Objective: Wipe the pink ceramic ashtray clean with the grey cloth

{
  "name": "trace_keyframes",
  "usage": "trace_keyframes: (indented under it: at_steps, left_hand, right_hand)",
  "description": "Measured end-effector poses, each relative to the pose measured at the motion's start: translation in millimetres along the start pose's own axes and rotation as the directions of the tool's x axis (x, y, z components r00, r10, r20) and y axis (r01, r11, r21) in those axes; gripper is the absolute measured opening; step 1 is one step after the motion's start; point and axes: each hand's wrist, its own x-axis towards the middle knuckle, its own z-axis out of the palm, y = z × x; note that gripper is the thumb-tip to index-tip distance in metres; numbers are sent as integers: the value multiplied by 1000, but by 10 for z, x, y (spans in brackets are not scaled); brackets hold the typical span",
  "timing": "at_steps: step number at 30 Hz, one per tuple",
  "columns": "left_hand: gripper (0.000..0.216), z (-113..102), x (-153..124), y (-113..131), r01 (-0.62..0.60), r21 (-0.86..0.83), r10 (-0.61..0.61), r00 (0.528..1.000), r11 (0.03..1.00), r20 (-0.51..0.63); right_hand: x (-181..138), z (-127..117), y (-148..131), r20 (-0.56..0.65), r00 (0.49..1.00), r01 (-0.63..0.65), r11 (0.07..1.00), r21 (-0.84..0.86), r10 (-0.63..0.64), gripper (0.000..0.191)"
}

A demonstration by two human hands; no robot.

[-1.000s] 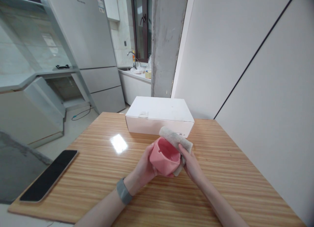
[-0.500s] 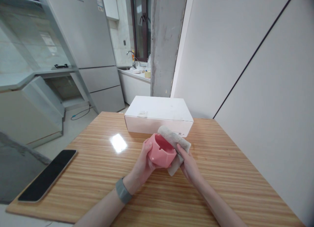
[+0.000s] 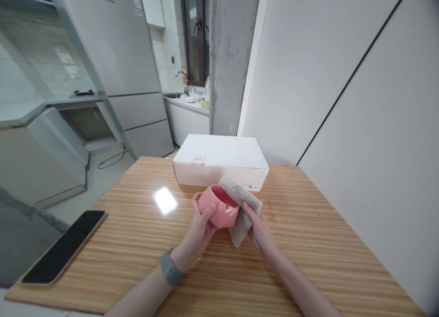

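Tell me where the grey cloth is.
In the head view, the grey cloth is right of centre, held in the right hand against the pink pot, before the white box.

The only view is coming from a camera worn on the person's head, looking forward and down over the near part of a wood-grain tabletop (image 3: 130, 237). Both forearms (image 3: 142, 292) are entering from the bottom edge, so the left hand (image 3: 199, 228) and right hand (image 3: 261, 234) are appearing at close range, just below the middle. The camera is facing a long side of a white cardboard box (image 3: 221, 173) and, from its height, is also seeing the top. Farther off, it is taking in a refrigerator (image 3: 130, 56) and a concrete pillar (image 3: 228, 65), while a white wall (image 3: 360, 147) is filling the right side.
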Motion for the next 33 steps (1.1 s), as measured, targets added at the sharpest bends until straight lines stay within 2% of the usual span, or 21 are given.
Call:
trace_keyframes:
  at_steps: [3,6,8,12,20,23,28,33]
  left_hand:
    - [56,-8,21,19,146,-20,-144,988,989,63]
    - [62,-12,39,50,327,-18,-322,938,945,127]
    - [63,-11,42,57,364,2,-362,924,931,128]
    - [57,-18,38,43,342,-31,-332,927,939,175]
    - [49,-121,70,33,375,-35,-339,871,926,357]
    - [51,-150,64,7,371,7,-346,860,929,374]
    - [60,-132,39,-25,284,28,-280,916,958,286]
    - [68,-38,15,5,81,48,-88,981,996,173]
  right_hand:
    - [-2,8,-8,-23,1000,-20,1000,-8,20,41]
    - [13,13,-29,-55,998,-27,1000,3,27,39]
    - [28,15,-55,-49,998,-33,999,43,35,38]
    - [52,11,-109,-63,997,-39,995,88,45,35]
    - [8,54,-162,-30,998,-55,992,117,59,36]
    - [-6,71,-176,-20,998,-65,994,93,67,35]
    - [2,71,-166,-16,999,-28,997,70,29,37]
    - [-10,65,-119,26,999,-36,996,85,34,39]
